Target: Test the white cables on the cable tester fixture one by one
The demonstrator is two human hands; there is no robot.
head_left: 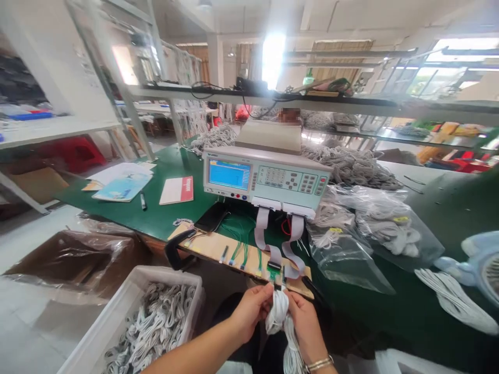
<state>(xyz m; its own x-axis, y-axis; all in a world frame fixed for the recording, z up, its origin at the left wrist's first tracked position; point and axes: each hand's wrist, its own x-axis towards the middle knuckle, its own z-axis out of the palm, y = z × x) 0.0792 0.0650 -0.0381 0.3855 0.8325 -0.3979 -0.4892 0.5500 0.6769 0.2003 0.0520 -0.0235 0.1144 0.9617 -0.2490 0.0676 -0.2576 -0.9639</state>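
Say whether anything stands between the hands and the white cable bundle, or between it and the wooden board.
Nothing visible does. The left hand and right hand hold the white cable bundle, its upper end at the near edge of the wooden board. The grey ribbon cables lie beyond, not between; the hands partly hide the contact.

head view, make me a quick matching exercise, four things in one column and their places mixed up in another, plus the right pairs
Things:
1. cable bundle
2. metal bracelet
3. blue screen
4. plastic bin

Places:
A. on the front of the instrument
B. at lower left, holding other cables
C. between the left hand and right hand
D. around the right wrist

Right pairs: 1-C, 2-D, 3-A, 4-B
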